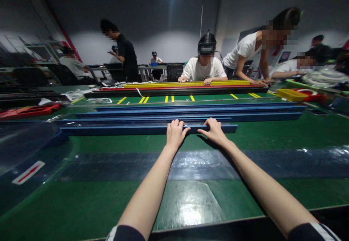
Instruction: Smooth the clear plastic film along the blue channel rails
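Both my arms reach forward over the green table to a long blue channel strip (122, 129) lying crosswise. My left hand (176, 133) grips its near wall, fingers hooked over the top and thumb along the front. A short way to the right, my right hand (214, 130) grips the same strip near its right end, thumb pointing left. A clear plastic film (92, 124) shows inside the strip's channel. Just behind lie more long blue strips (259, 116), parallel to it. Nearer to me, a flat band of clear plastic sheet (117, 164) runs across the table under my forearms.
A clear curved plastic piece with a red-arrow label (28, 172) is at the left. Across the green table (109, 204) lie yellow (188, 84), red and black strips, where a person (203, 68) in a headset rests both hands. A yellow tray (291, 95) stands at the right.
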